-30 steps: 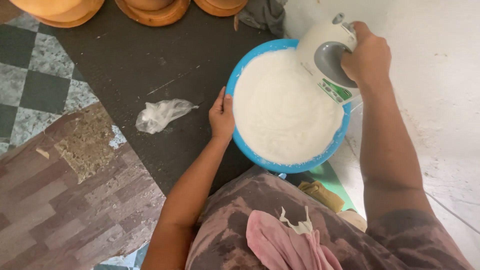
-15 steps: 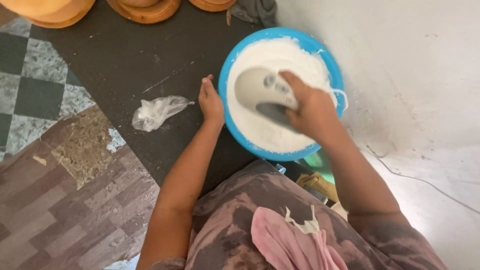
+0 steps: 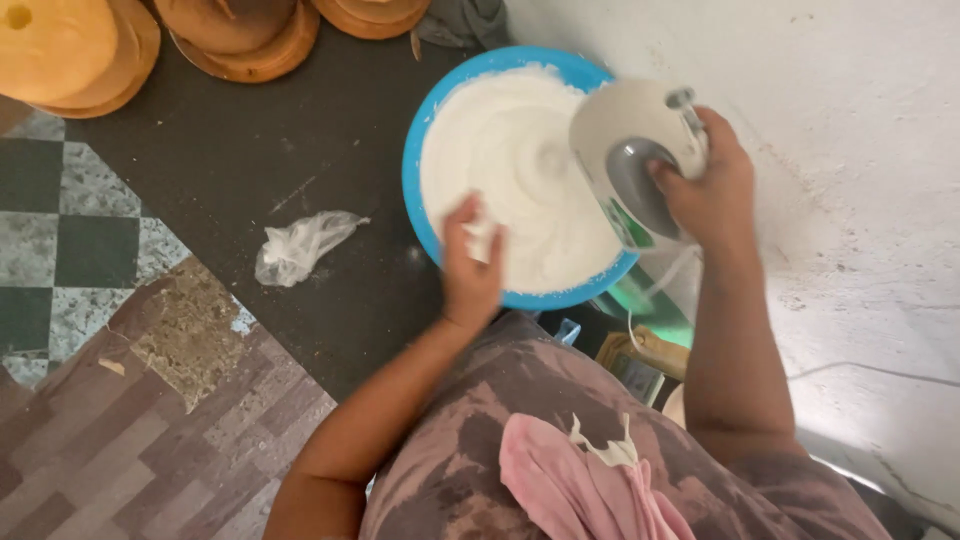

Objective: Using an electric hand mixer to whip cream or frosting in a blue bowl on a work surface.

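Left hand (image 3: pixel 470 270) reaches over the near rim of the blue bowl (image 3: pixel 420 130), fingers dipped into the white cream (image 3: pixel 510 150), gripping nothing. Right hand (image 3: pixel 710 190) clenches the handle of a white hand mixer (image 3: pixel 625 140), tilted over the cream just beyond. Crumpled plastic bag (image 3: pixel 295 245) lies left of the left hand on the dark floor (image 3: pixel 250 150).

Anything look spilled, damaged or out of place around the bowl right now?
Yes. A crumpled clear plastic bag lies loose on the dark mat left of the blue bowl. The floor covering beside it is worn through in a patch. Left hand reaches into the white cream.
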